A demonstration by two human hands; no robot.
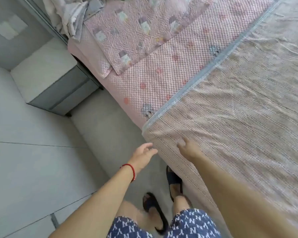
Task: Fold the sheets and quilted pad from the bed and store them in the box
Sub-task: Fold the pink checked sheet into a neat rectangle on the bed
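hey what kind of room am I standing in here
Most likely a bedroom at home. A bed covered with a pink quilted pad fills most of the view, a grey bedside cabinet stands by it on a tiled floor, and crumpled bedding is heaped at the head.

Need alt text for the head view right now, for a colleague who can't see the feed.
Both hands reach, fingers spread, for the near corner of a striped beige sheet on the bed: right hand on the fabric, left hand just off its edge. Beyond lie a pink quilted pad, a folded patterned quilt and a grey nightstand.
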